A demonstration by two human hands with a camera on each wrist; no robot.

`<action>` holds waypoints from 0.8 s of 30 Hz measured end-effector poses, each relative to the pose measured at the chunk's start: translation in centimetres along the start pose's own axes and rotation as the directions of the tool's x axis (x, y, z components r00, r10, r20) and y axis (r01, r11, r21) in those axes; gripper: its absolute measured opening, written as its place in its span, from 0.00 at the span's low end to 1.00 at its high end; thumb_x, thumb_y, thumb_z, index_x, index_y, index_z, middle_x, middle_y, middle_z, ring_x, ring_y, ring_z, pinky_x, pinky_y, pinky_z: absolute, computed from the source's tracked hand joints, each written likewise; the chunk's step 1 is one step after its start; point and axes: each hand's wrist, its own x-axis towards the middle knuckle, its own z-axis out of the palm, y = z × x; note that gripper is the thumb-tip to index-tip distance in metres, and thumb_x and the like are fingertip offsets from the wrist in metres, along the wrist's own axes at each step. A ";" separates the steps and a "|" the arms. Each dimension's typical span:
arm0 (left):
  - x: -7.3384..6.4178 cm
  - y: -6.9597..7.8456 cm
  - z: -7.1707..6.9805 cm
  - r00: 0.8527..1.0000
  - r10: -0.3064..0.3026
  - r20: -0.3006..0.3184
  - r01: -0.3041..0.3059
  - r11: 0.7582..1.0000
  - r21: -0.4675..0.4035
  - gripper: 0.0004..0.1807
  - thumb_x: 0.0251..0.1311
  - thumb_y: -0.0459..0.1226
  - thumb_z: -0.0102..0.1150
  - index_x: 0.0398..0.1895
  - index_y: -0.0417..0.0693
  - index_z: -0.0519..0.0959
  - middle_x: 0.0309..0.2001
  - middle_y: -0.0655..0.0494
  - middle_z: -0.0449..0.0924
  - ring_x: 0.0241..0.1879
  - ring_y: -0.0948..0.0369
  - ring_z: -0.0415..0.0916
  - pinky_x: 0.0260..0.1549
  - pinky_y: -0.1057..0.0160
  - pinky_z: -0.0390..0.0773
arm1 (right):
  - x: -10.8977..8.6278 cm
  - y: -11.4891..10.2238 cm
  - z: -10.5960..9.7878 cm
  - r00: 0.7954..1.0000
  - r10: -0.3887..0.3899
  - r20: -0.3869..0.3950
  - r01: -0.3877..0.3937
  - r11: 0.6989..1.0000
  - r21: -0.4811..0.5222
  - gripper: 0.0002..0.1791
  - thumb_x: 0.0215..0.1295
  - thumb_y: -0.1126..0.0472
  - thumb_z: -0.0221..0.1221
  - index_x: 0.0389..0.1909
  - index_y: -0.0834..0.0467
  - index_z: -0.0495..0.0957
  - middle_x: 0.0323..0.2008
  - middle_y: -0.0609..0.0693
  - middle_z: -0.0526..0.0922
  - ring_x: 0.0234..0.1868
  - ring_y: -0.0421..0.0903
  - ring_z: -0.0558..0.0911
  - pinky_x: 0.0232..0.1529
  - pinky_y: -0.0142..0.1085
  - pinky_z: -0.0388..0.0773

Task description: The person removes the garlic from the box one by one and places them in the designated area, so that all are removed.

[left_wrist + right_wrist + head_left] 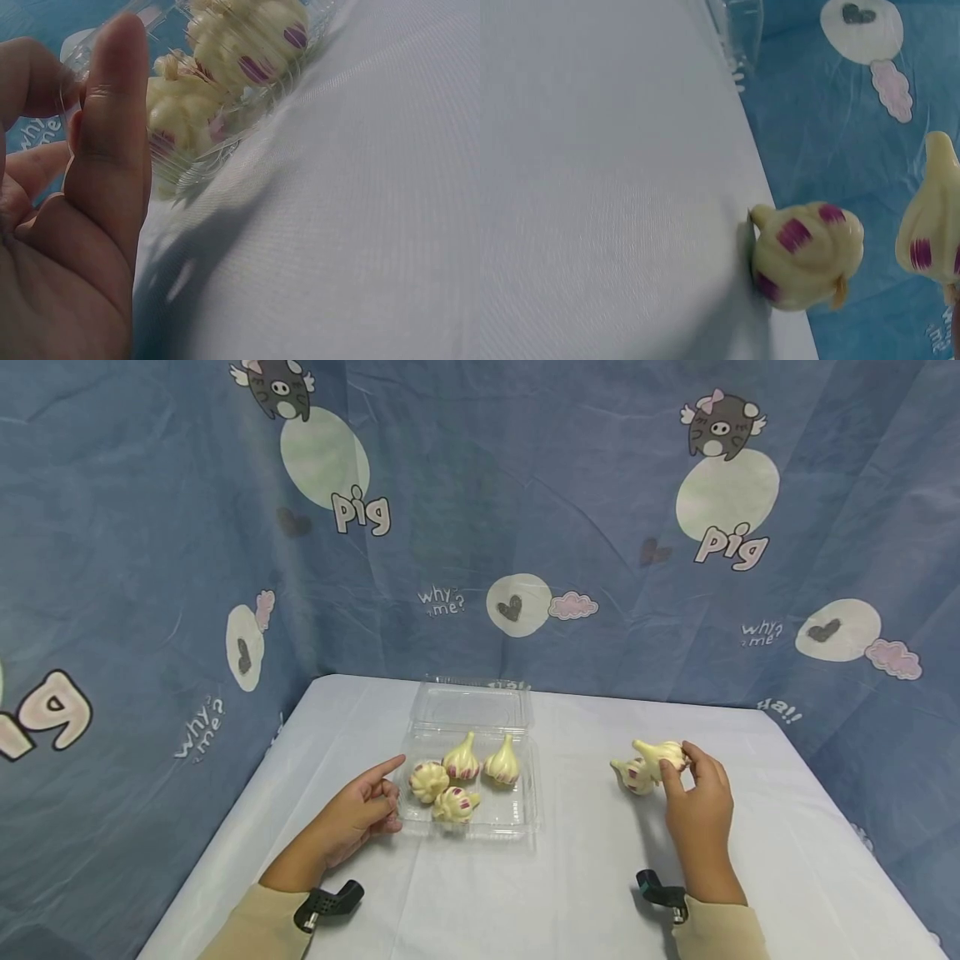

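Observation:
My right hand pinches a garlic bulb between thumb and fingers, its pale neck pointing left. Just behind and below it, another garlic bulb with purple patches lies on the table. The right wrist view shows the held bulb at the right edge, apart from the lying bulb. My left hand is at the left side of a clear plastic clamshell box, index finger extended along its rim. Several garlic bulbs sit inside the box, also visible beyond the thumb in the left wrist view.
The box's hinged lid is folded back toward the rear of the white-covered table. A blue printed curtain hangs behind and along the left. A black device is strapped at each wrist.

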 end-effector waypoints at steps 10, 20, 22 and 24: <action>0.3 -0.3 0.1 1.000 -0.014 -0.020 0.015 0.999 0.038 0.42 0.70 0.24 0.52 0.84 0.50 0.52 0.42 0.53 0.67 0.35 0.63 0.71 0.39 0.63 0.88 | 0.0 1.2 -0.8 0.996 0.088 -0.022 -0.088 0.996 0.018 0.25 0.74 0.61 0.63 0.66 0.69 0.75 0.62 0.66 0.78 0.67 0.62 0.75 0.68 0.54 0.76; 0.1 -0.3 0.1 1.000 -0.013 -0.021 0.014 0.999 0.040 0.42 0.70 0.23 0.51 0.85 0.50 0.51 0.42 0.53 0.67 0.35 0.63 0.71 0.38 0.64 0.88 | 0.3 1.5 -1.0 0.983 0.181 -0.003 -0.181 0.983 0.028 0.25 0.76 0.59 0.60 0.67 0.69 0.74 0.63 0.67 0.76 0.68 0.62 0.74 0.69 0.55 0.76; 0.1 -0.2 0.1 1.000 -0.007 -0.015 0.008 0.999 0.037 0.42 0.71 0.24 0.51 0.85 0.49 0.50 0.42 0.52 0.67 0.35 0.63 0.71 0.38 0.64 0.88 | 0.4 1.6 -1.0 0.982 0.190 -0.004 -0.190 0.981 0.031 0.25 0.77 0.59 0.59 0.68 0.69 0.74 0.64 0.67 0.75 0.69 0.62 0.74 0.68 0.53 0.77; 0.1 -0.1 0.1 1.000 -0.003 -0.011 0.003 0.999 0.033 0.42 0.71 0.24 0.51 0.85 0.48 0.50 0.42 0.53 0.67 0.34 0.63 0.71 0.38 0.64 0.88 | 0.5 1.6 -0.9 0.979 0.205 0.001 -0.205 0.978 0.035 0.25 0.77 0.59 0.59 0.68 0.69 0.73 0.64 0.67 0.75 0.69 0.62 0.73 0.68 0.52 0.77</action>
